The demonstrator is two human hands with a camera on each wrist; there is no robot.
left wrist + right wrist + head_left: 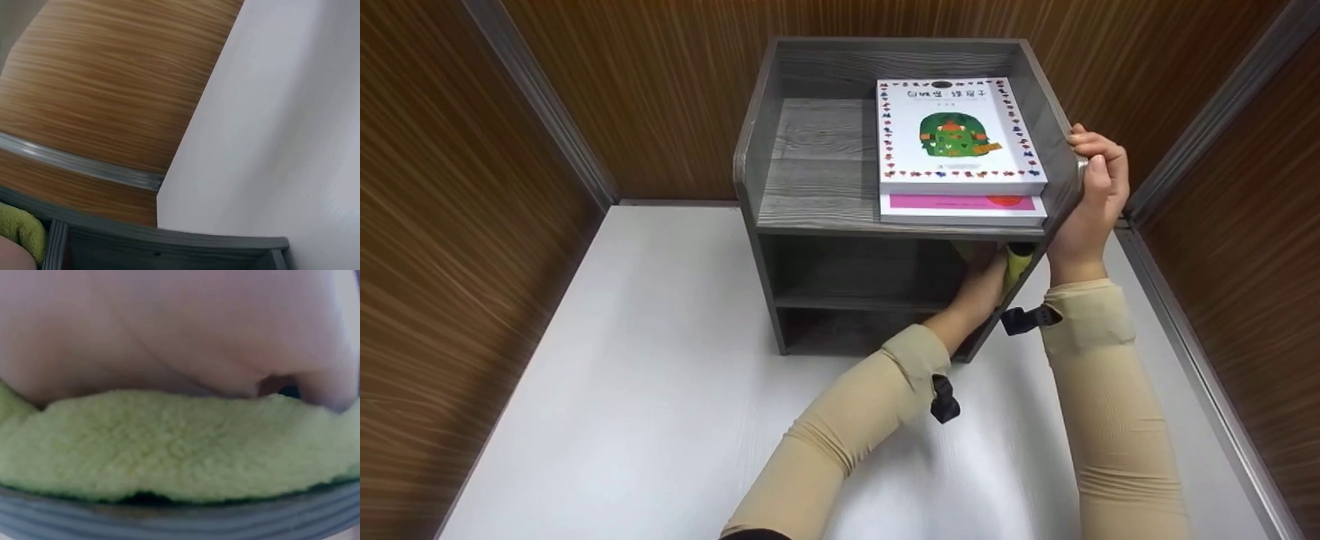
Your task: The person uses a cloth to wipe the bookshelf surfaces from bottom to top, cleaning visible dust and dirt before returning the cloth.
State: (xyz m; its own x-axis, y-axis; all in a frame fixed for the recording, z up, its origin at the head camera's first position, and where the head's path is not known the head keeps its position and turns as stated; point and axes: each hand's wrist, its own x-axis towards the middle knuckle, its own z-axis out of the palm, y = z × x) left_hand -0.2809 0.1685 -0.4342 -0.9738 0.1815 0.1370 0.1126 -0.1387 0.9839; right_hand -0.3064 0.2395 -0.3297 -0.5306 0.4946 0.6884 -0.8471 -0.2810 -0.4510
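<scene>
A small grey wood-grain shelf unit (821,142) stands against the back wall. My left hand (981,291) reaches into its upper opening and holds a yellow-green fuzzy cloth (1018,262) against the inside of the right side panel. Most of its fingers are hidden under the top board. The right wrist view shows the hand (169,332) pressed on the cloth (169,444), beside the panel's edge (180,520). With thumb and fingers, my right hand (1091,195) grips the outer right edge of the unit. A bit of cloth (22,228) shows in the left wrist view.
A white picture book (960,131) lies on another book (960,204) on the right of the top board. White table surface (660,360) spreads around the unit. Brown wood-grain walls (645,97) enclose it at the back and both sides.
</scene>
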